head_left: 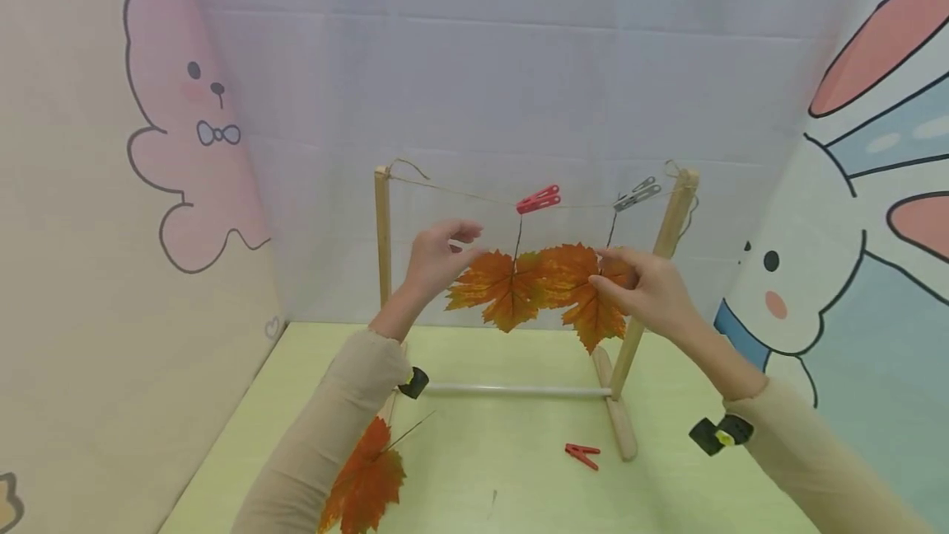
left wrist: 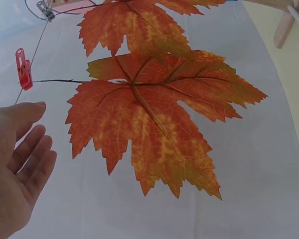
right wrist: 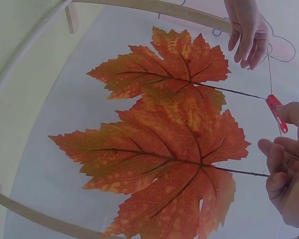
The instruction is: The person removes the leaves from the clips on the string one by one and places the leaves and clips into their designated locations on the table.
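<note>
Two orange maple-like leaves hang by their stems from a string. A red clothespin [head_left: 539, 199] holds the left leaf [head_left: 510, 295], and a grey clothespin [head_left: 638, 194] holds the right leaf [head_left: 593, 313]. Their edges overlap. My left hand [head_left: 437, 258] hovers at the left leaf's upper left, thumb and fingers apart with nothing between them. Beside the right leaf is my right hand [head_left: 652, 291], its thumb and index finger spread near the stem. In the right wrist view, the right hand [right wrist: 294, 174] hides the upper end of that stem; whether it touches cannot be told.
The string [head_left: 460, 189] is tied between two wooden posts [head_left: 383, 237], joined low down by a white rod [head_left: 511, 391]. On the pale green table lie another orange leaf [head_left: 366, 480], partly behind the left sleeve, and a red clothespin [head_left: 582, 455]. Cartoon-printed curtains stand at both sides.
</note>
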The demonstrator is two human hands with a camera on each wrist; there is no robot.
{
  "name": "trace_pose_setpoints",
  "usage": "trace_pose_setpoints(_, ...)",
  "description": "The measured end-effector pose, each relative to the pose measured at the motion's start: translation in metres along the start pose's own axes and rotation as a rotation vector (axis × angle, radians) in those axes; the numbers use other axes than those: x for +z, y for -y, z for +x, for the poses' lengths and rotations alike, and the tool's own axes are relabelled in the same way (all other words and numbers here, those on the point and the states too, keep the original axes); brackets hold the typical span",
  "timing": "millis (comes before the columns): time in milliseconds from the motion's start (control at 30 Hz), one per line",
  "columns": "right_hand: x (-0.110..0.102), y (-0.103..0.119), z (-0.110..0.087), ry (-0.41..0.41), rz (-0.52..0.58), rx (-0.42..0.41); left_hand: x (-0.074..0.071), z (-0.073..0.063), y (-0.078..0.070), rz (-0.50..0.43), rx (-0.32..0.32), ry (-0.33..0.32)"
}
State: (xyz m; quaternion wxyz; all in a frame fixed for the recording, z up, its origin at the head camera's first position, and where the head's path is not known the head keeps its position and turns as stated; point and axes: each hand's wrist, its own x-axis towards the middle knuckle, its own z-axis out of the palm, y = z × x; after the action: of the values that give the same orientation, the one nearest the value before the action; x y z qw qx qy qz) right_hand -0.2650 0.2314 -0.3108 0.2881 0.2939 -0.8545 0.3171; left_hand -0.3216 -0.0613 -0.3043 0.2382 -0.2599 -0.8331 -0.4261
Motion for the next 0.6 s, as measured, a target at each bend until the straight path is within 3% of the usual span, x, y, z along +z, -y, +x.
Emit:
trace_pose_setpoints(267,0.000,0.003,0.012,-0.033,-0.016,-0.020,0.005,0.007,-0.011,-0.014,-0.052,0.052)
trace_pose_setpoints(600,0.000,0.006,0.025,-0.037,0.028,-0.023,0.020,0.013,-0.016,-0.032,-0.075,0.055)
